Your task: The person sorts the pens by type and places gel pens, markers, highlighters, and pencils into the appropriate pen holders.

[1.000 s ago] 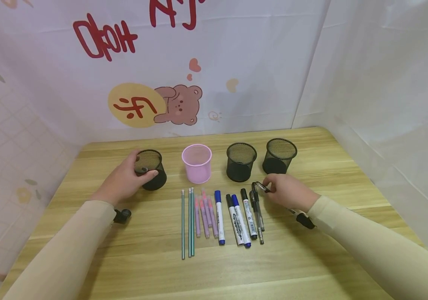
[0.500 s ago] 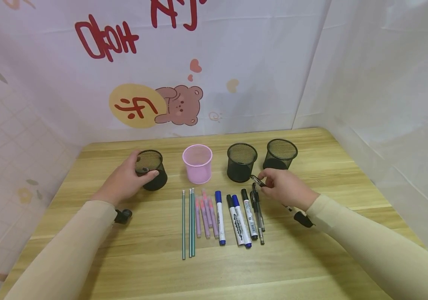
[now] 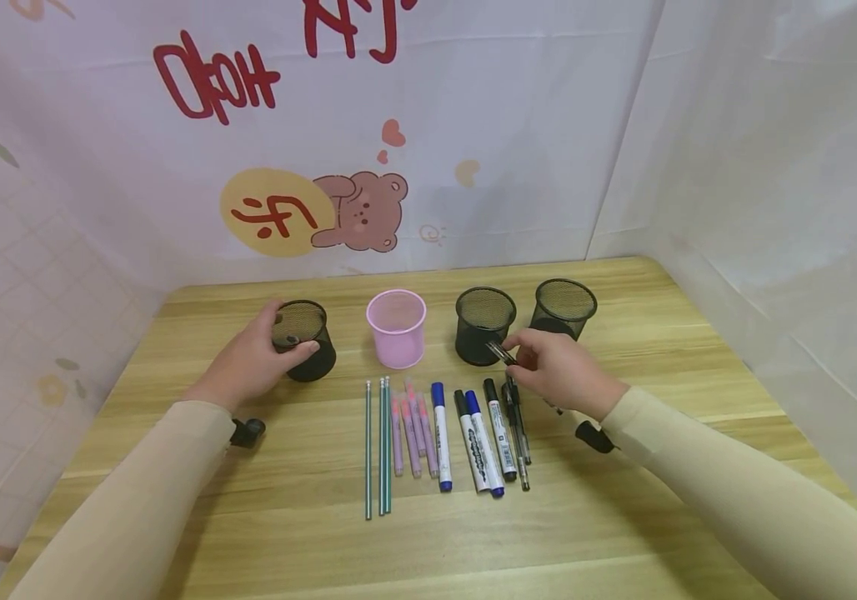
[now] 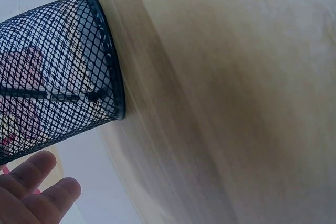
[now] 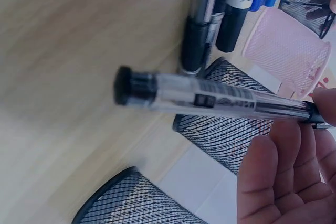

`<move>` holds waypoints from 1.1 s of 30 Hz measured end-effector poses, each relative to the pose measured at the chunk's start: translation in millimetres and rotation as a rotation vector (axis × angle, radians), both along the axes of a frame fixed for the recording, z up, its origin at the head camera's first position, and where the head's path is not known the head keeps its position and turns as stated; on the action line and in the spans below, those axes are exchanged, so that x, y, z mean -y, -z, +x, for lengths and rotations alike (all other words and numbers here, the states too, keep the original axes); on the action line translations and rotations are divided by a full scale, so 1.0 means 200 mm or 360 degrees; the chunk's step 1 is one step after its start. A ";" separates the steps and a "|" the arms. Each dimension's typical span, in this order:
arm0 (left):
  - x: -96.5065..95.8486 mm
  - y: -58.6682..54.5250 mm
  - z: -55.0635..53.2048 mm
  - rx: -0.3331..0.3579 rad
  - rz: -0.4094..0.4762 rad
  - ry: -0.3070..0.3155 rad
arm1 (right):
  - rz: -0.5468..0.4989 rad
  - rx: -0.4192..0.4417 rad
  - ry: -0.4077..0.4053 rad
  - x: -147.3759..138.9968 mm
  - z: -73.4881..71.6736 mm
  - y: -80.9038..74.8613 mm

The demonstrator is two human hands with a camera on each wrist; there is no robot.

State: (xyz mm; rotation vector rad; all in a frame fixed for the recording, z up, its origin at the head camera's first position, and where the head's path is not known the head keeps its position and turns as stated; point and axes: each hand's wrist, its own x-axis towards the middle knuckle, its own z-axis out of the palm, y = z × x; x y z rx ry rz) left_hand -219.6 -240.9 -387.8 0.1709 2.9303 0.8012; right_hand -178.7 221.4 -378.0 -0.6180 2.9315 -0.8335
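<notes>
Nearer the pink cup now, the right hand pinches a likely light, stiff pen, best held mid-barrel; the left hand holds a black cup further left.

Pink Cup Amid Black Mesh

The leftmost cup is black mesh; the held pen, clear with a black end. Below centre: teal pencils, pink-and-lilac highlighters, white markers capped blue or black. Yellowish woodgrain patterns the tabletop; above, the white backdrop bears red lettering.
</notes>
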 end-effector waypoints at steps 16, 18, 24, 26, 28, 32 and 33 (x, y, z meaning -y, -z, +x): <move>0.00 0.00 0.00 -0.0020 0.0008 0.0005 | -0.0176 -0.0119 -0.0057 0.14 -0.01 -0.06; 0.00 0.00 0.00 -0.0022 0.0008 0.0007 | -0.0186 -0.0147 -0.0072 0.16 -0.01 -0.07; 0.01 0.00 0.00 -0.0032 0.0008 0.0012 | -0.0269 -0.0191 -0.0103 0.24 -0.02 -0.09; 0.01 0.00 0.00 -0.0025 0.0006 0.0008 | -0.0309 -0.0197 -0.0111 0.27 -0.03 -0.10; 0.00 0.00 0.00 -0.0016 0.0010 0.0002 | -0.0342 -0.0204 -0.0121 0.29 -0.03 -0.11; 0.00 -0.01 0.00 -0.0006 0.0011 0.0001 | -0.0385 -0.0219 -0.0124 0.34 -0.04 -0.14; 0.00 -0.01 0.00 -0.0008 0.0010 0.0002 | -0.0403 -0.0218 -0.0125 0.35 -0.04 -0.14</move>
